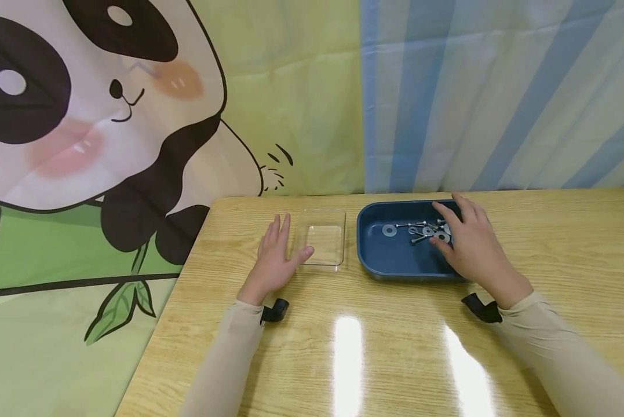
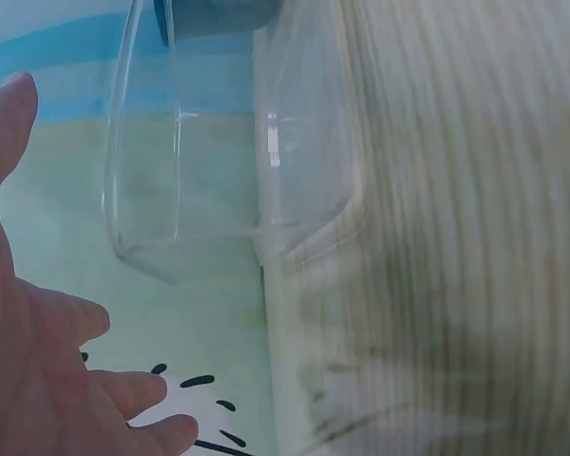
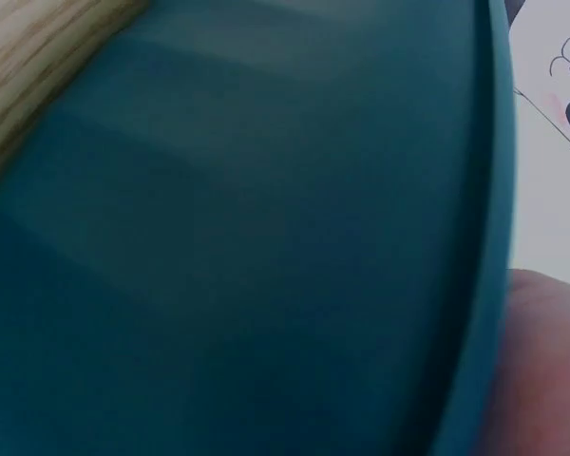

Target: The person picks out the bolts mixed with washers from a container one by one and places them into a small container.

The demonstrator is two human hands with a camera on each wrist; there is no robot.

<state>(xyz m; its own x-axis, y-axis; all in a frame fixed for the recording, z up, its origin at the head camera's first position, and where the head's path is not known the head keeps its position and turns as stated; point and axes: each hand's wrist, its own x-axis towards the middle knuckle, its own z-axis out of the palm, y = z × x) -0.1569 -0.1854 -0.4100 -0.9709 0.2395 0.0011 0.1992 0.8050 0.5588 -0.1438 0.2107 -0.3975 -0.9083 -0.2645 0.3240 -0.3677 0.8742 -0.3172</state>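
Note:
My left hand point(image 1: 273, 263) is beside a clear plastic box point(image 1: 338, 246), its fingers extended and the thumb overlapping the box's near left side in the head view. In the left wrist view the fingers point(image 2: 133, 391) are spread, with the box to their right. Over the right end of a blue tray point(image 1: 382, 260) is my right hand point(image 1: 473, 246), thumb and fingers apart and nothing visible between them. Below its fingertips lies a small heap of bolts point(image 1: 420, 238) and flat washers point(image 1: 389, 230). The tray's outer wall point(image 3: 247, 228) fills most of the right wrist view and hides most of that hand.
Both things stand side by side near the back edge of a wooden table point(image 1: 312, 347). Behind it hangs a cloth with a panda print point(image 1: 186, 145) and blue stripes. Black straps point(image 1: 275, 311) are on both wrists.

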